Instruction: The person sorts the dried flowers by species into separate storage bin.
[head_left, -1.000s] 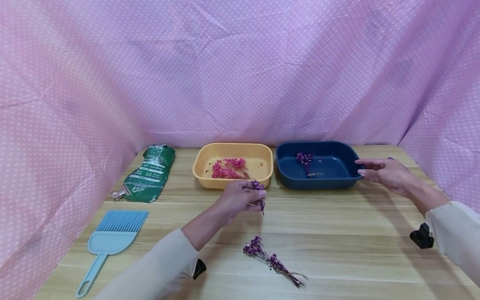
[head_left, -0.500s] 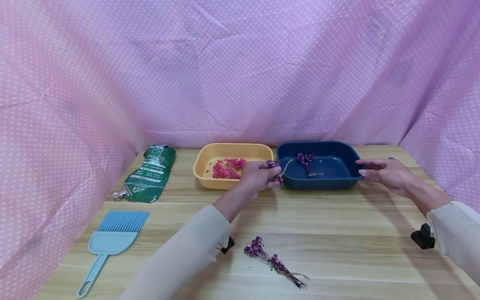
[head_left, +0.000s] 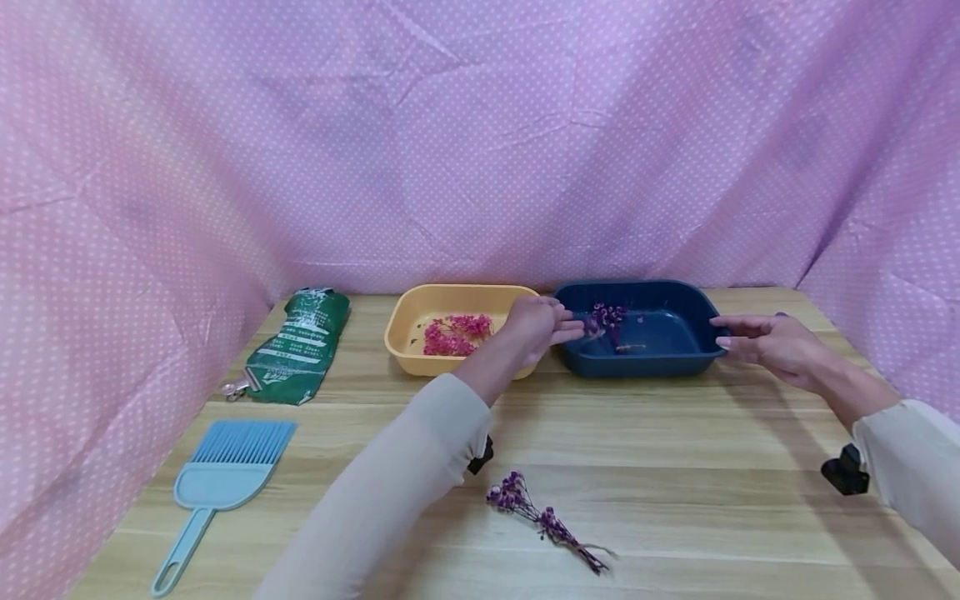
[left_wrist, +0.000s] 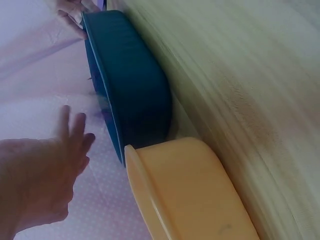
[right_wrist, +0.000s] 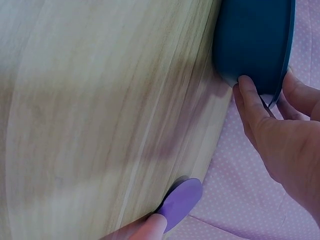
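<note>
My left hand (head_left: 534, 327) hovers over the left end of a navy blue tray (head_left: 637, 367), its fingers stretched out. In the left wrist view the left hand (left_wrist: 47, 175) appears apart from both trays. Just past its fingertips, purple dried flowers (head_left: 606, 319) lie in the blue tray, partly blurred. My right hand (head_left: 780, 350) grips the tray's right end; in the right wrist view, fingers of the right hand (right_wrist: 280, 135) press its outer wall and the thumb is at the rim. Another purple dried bunch (head_left: 551, 525) lies on the table in front.
A yellow tray (head_left: 405, 362) with pink dried flowers (head_left: 453, 335) stands left of the blue one. Further left are a green packet (head_left: 296, 350) and a light blue dustpan with a brush (head_left: 225, 483). Pink dotted cloth (head_left: 480, 167) hangs behind the wooden table (head_left: 675, 500).
My left hand has moved right and forward from before the yellow tray to the blue tray, and has let go of the purple dried flowers. The right hand stays on the tray's end.
</note>
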